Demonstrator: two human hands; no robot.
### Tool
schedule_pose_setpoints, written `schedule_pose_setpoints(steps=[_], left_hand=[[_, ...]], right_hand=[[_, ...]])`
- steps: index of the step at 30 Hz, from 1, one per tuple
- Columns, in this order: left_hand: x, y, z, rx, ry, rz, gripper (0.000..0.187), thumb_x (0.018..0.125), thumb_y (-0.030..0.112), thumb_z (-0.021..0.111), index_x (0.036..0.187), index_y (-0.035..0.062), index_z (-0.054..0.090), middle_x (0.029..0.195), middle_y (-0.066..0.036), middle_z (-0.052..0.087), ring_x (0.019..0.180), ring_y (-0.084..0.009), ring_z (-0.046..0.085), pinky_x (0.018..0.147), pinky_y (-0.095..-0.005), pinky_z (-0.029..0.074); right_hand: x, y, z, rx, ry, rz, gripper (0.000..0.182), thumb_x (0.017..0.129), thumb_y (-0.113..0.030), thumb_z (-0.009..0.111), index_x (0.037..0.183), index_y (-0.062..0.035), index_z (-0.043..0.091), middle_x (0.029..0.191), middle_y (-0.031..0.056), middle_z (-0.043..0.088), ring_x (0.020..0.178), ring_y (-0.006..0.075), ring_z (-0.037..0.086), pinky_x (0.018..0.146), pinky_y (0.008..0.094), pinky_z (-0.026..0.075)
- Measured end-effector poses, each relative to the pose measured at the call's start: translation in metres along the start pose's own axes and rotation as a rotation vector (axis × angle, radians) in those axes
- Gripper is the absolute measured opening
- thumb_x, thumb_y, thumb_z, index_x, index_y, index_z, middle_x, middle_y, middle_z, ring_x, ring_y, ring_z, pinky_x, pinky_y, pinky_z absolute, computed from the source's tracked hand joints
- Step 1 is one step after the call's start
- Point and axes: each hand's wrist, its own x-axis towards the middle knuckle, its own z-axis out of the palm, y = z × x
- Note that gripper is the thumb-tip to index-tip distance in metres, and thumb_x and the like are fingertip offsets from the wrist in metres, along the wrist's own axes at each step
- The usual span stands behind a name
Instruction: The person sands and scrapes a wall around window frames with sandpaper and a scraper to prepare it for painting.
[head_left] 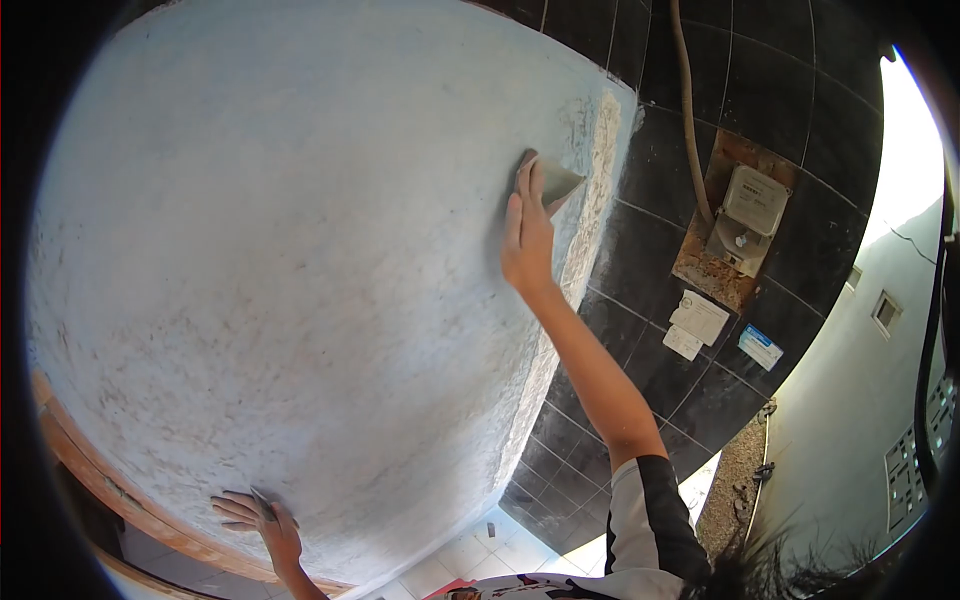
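My right hand (530,225) presses a sheet of sandpaper (562,185) flat against the pale blue wall (330,200), near the wall's rough right edge. One corner of the sheet bends away from the surface. Lower left, my left hand (272,525) rests on the same wall, fingers stretched out. Between its thumb and fingers sits a thin grey piece (263,503), too small to name. Scuffs and dark specks mark the wall's lower half.
Black tiles (640,250) adjoin the wall on the right, with a meter box (750,210), a pipe (688,110) and paper labels (700,317). A wooden frame (110,490) borders the lower left. Pale floor tiles (460,555) show below.
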Motion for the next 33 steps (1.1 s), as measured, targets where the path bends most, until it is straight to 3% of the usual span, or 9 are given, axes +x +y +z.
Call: schedule_pose_setpoints(steps=[1,2,4,14,17,20,22,26,33], left_hand=[[0.001,-0.006,-0.001,-0.002,-0.002,0.000,0.017,0.102,0.016,0.047,0.106,0.0014,0.056,0.077,-0.011,0.056,0.076,-0.0262,0.056,0.075,-0.0405,0.048],[0.002,-0.013,-0.002,-0.002,-0.005,-0.002,0.017,0.102,0.016,0.047,0.106,0.0015,0.056,0.077,-0.011,0.056,0.076,-0.0262,0.056,0.075,-0.0404,0.048],[0.009,-0.033,-0.006,-0.005,-0.003,-0.004,0.017,0.102,0.016,0.047,0.106,0.0016,0.056,0.077,-0.011,0.056,0.076,-0.0261,0.056,0.076,-0.0404,0.048],[0.043,-0.074,0.005,0.026,-0.074,-0.118,0.016,0.102,0.016,0.046,0.104,0.0022,0.056,0.077,-0.012,0.056,0.077,-0.0255,0.056,0.077,-0.0400,0.048],[0.049,-0.102,0.006,-0.036,-0.072,0.027,0.020,0.103,0.017,0.046,0.109,0.0005,0.056,0.081,-0.012,0.057,0.084,-0.0238,0.057,0.081,-0.0399,0.048],[0.051,-0.155,0.002,0.004,-0.139,-0.007,0.022,0.102,0.015,0.049,0.116,0.0002,0.058,0.089,-0.014,0.062,0.091,-0.0278,0.062,0.086,-0.0435,0.047],[0.058,-0.218,0.001,0.002,-0.201,-0.122,0.074,0.103,0.016,0.043,0.162,-0.0029,0.003,0.169,-0.030,-0.004,0.156,-0.0473,-0.002,0.124,-0.0613,0.002],[0.053,-0.170,0.002,0.187,0.004,0.019,0.066,0.103,0.016,0.038,0.161,-0.0048,0.014,0.168,-0.031,0.005,0.156,-0.0463,0.007,0.123,-0.0608,0.000],[0.027,-0.072,0.013,0.398,0.349,0.258,0.067,0.101,0.017,0.038,0.162,-0.0004,0.016,0.169,-0.025,0.010,0.157,-0.0414,0.010,0.124,-0.0595,0.005]], right_hand=[[-0.022,0.004,0.013,-0.071,-0.042,-0.063,0.058,0.112,-0.026,0.029,0.159,0.0057,0.022,0.164,0.0341,0.019,0.152,0.0549,0.014,0.124,0.0594,0.010],[-0.041,0.002,0.026,-0.033,-0.006,-0.058,0.057,0.111,-0.023,0.031,0.160,0.0048,0.022,0.165,0.0337,0.017,0.152,0.0557,0.011,0.124,0.0589,0.013],[-0.049,-0.009,0.036,0.049,0.052,0.030,0.058,0.112,-0.028,0.027,0.159,0.0060,0.026,0.166,0.0300,0.020,0.153,0.0509,0.015,0.123,0.0607,-0.004],[0.018,0.028,0.014,-0.163,0.056,-0.050,0.056,0.111,-0.028,0.030,0.156,0.0051,0.033,0.162,0.0314,0.028,0.152,0.0497,0.021,0.123,0.0618,-0.001],[0.062,0.040,0.004,-0.188,0.098,-0.106,0.055,0.111,-0.027,0.030,0.157,0.0036,0.034,0.161,0.0308,0.032,0.151,0.0491,0.026,0.123,0.0613,-0.004],[0.099,0.053,-0.007,-0.162,0.135,-0.090,0.055,0.110,-0.028,0.032,0.157,0.0010,0.036,0.161,0.0289,0.033,0.151,0.0475,0.028,0.125,0.0576,0.004],[0.130,0.060,-0.018,-0.134,0.125,-0.049,0.055,0.109,-0.031,0.033,0.157,-0.0019,0.037,0.161,0.0267,0.034,0.151,0.0451,0.028,0.125,0.0527,0.016],[0.180,0.073,-0.035,-0.169,0.150,0.001,0.056,0.109,-0.033,0.034,0.156,-0.0033,0.039,0.161,0.0255,0.035,0.150,0.0447,0.030,0.123,0.0495,0.025],[0.123,0.076,-0.029,-0.219,0.066,-0.073,0.055,0.112,-0.036,0.030,0.161,-0.0111,0.031,0.167,0.0214,0.026,0.152,0.0384,0.029,0.127,0.0442,0.012]])
